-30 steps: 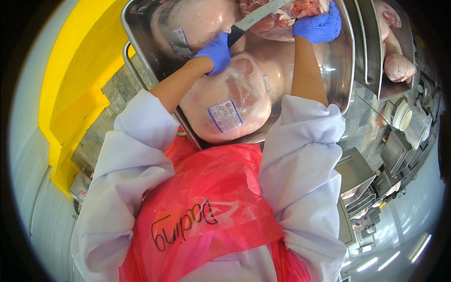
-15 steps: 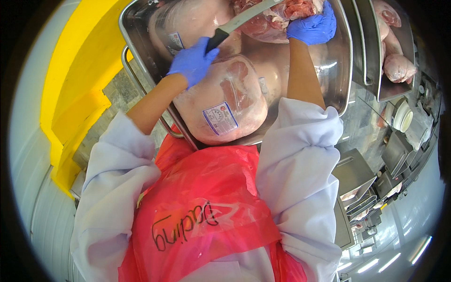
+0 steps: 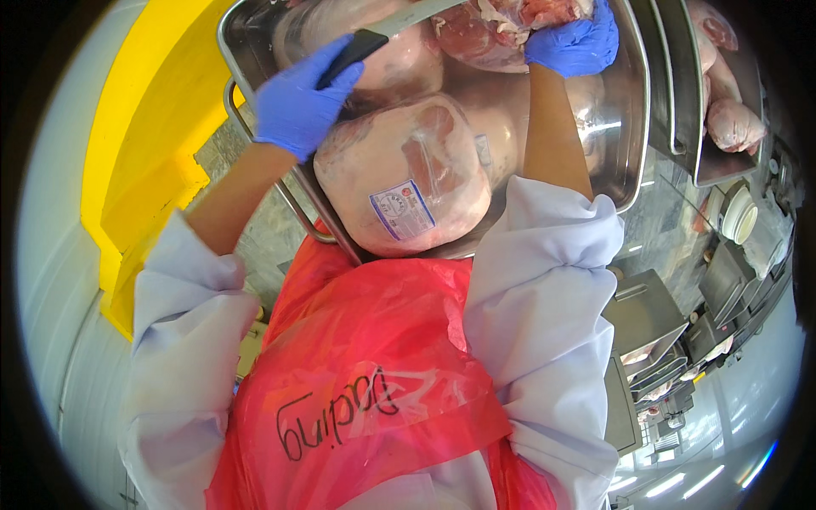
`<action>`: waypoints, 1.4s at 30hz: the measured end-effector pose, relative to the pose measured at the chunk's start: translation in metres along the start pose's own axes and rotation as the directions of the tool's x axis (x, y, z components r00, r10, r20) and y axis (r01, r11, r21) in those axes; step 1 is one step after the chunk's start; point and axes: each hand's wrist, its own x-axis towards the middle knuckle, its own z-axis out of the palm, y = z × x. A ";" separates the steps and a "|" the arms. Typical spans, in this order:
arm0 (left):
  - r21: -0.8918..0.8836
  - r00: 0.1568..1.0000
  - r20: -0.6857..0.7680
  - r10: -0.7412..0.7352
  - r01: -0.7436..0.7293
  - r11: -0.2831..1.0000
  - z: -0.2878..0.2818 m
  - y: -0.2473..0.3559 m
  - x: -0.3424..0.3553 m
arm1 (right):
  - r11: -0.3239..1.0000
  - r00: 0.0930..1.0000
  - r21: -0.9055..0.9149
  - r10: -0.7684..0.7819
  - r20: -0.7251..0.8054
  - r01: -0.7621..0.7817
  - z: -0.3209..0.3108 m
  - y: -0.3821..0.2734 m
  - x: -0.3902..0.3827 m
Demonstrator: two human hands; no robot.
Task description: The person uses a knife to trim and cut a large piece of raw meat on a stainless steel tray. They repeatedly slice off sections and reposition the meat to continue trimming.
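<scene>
My left hand [image 3: 302, 106], in a blue glove, grips the black handle of a knife [image 3: 355, 53], whose steel blade points up and right toward a piece of raw red meat [image 3: 480, 34]. My right hand [image 3: 569, 44], also gloved blue, is closed on that meat at the top right of the steel tray [image 3: 637, 170]. Below the knife lies a large plastic-wrapped pale meat cut [image 3: 408, 153] with a blue-edged label. Another wrapped cut [image 3: 395, 76] is partly hidden behind my left hand and the knife.
A second steel tray [image 3: 699, 174] with meat pieces [image 3: 733, 123] stands to the right. A yellow ledge [image 3: 136, 144] curves along the left. White containers [image 3: 738, 212] and dark metal trays [image 3: 646, 323] are lower right. I wear a red plastic apron [image 3: 365, 357].
My left hand has moved left and slightly down, drawing the knife handle leftward and changing the blade's angle. My right hand stays on the meat at the top.
</scene>
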 end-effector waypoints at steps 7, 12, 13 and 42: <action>-0.005 0.999 -0.015 -0.041 0.041 0.999 0.123 -0.019 0.000 | 0.995 0.998 -0.072 -0.064 -0.005 0.064 0.004 0.015 -0.008; 0.077 0.973 0.228 0.021 -0.039 0.996 0.143 -0.005 0.026 | 0.737 0.845 0.465 0.533 0.046 -0.490 0.000 -0.013 0.002; 0.116 0.955 0.295 -0.005 -0.031 0.993 0.143 0.004 0.030 | 0.910 0.944 0.297 0.323 -0.071 -0.289 0.008 0.003 -0.003; -0.467 0.974 0.098 -0.202 0.225 0.855 0.066 -0.054 -0.089 | 0.846 0.521 -0.390 0.163 0.838 0.364 -0.004 -0.059 0.112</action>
